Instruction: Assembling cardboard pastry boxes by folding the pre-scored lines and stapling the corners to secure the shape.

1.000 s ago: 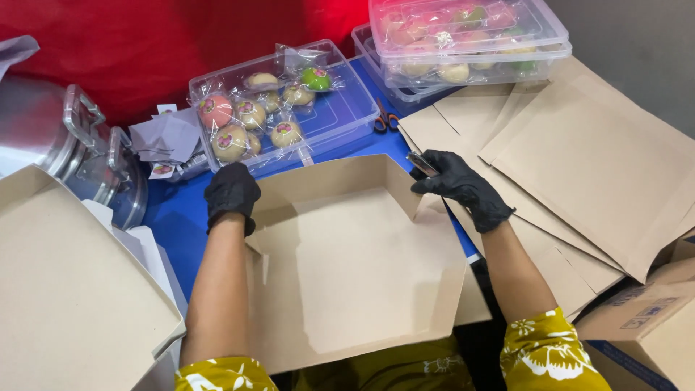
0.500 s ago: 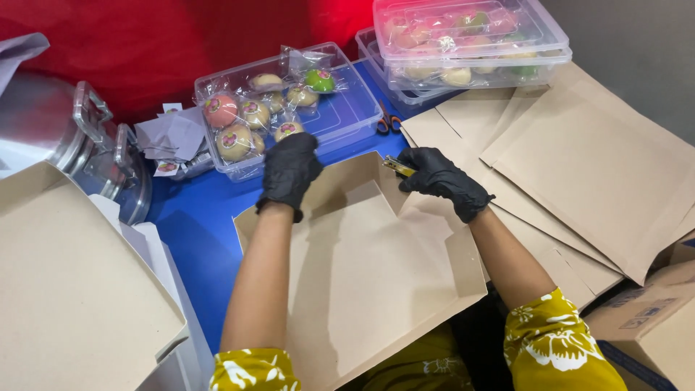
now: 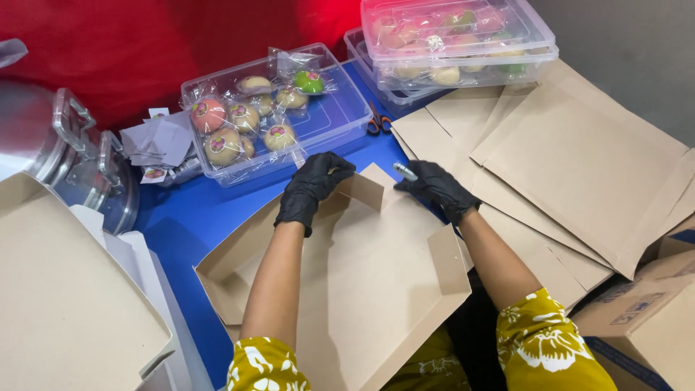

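A brown cardboard box blank lies half folded on the blue table in front of me. Both my hands wear black gloves. My left hand grips the far flap of the blank near its top corner and bends it. My right hand rests on the same far edge a little to the right, holding a small silver pen-like object between thumb and fingers. The side flaps of the blank stand partly raised.
A clear plastic tray of wrapped round pastries sits behind the blank. Lidded clear containers stand at the back right. Flat cardboard blanks are piled on the right, a metal pot on the left, scissors near the tray.
My left hand moved right along the far edge toward the right hand. The blank turned and shifted, and its far flap is now folded up between both hands.
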